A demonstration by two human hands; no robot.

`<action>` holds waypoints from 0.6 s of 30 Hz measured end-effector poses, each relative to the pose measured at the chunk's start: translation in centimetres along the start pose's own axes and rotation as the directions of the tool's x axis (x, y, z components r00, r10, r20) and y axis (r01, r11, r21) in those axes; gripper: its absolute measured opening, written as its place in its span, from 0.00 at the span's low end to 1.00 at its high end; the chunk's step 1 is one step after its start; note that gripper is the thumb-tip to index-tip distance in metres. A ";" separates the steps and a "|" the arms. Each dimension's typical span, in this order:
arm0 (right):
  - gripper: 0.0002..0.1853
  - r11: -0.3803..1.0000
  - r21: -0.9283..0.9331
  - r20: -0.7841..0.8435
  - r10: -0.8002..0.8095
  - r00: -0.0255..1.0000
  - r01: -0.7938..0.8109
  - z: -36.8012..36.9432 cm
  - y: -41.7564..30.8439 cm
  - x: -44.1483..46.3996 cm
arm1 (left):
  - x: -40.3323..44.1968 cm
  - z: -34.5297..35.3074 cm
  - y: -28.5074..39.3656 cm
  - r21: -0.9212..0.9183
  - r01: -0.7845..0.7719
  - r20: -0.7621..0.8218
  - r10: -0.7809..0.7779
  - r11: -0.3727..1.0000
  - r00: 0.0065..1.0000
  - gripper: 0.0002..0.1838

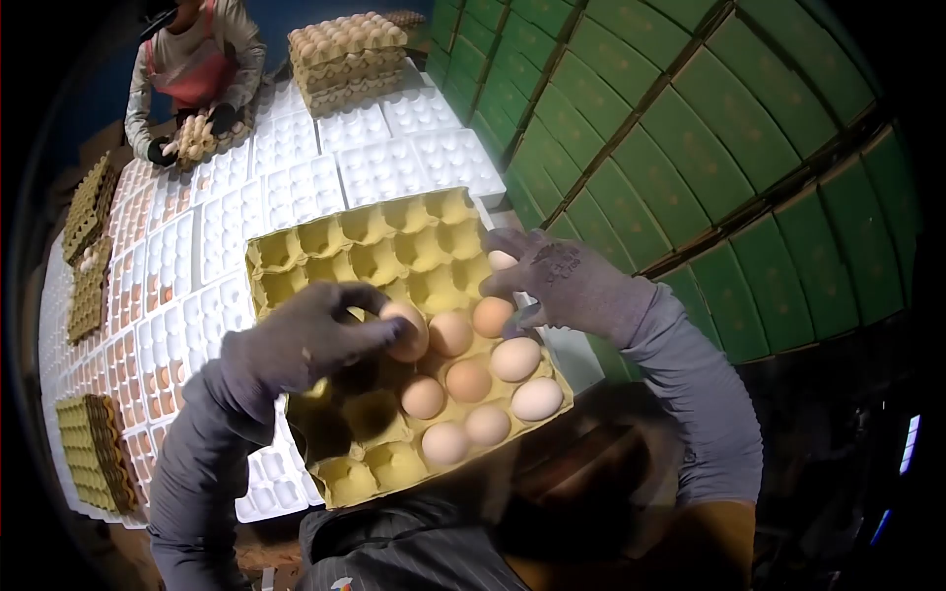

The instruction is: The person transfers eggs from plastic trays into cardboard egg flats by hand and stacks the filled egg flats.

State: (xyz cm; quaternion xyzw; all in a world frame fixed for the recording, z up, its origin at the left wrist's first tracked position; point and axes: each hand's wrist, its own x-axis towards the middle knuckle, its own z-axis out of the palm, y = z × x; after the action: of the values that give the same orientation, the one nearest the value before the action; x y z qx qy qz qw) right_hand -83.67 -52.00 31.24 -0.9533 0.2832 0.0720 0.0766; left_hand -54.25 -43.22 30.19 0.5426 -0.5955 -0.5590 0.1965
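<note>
- Left hand pinches one egg over the yellow tray — with loose pinch, it could fall and crack.
- Right hand curls at second egg — grip I cannot tell; too hard pressing may break it.

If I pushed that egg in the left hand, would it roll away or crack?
The egg in the left hand would probably roll on something flat, since it looks smooth and round. In a cup of the yellow tray it might only wobble, because walls rise around each cup. It could crack if knocked against the other eggs close beside it.
</note>
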 end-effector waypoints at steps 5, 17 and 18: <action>0.23 0.983 0.182 -0.258 0.026 0.966 0.022 0.7 0.2 -1.6 | 0.7 -0.9 0.0 -0.552 -0.126 0.026 0.168 0.824 0.985 0.17; 0.33 0.150 0.980 -0.194 0.526 0.828 0.134 1.7 -2.5 -7.6 | 1.1 5.6 2.7 0.810 -0.183 -0.095 0.431 0.557 0.897 0.23; 0.34 0.152 0.984 -0.162 0.549 0.820 0.093 1.4 -3.3 -8.1 | 1.6 4.7 0.2 0.746 -0.312 -0.140 0.596 0.589 0.791 0.26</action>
State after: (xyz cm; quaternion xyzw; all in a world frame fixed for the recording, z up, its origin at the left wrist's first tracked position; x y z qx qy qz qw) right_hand -88.69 -44.76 31.68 -0.6064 0.4196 -0.3576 0.5730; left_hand -58.86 -42.52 28.32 0.4970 -0.8296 -0.1104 0.2294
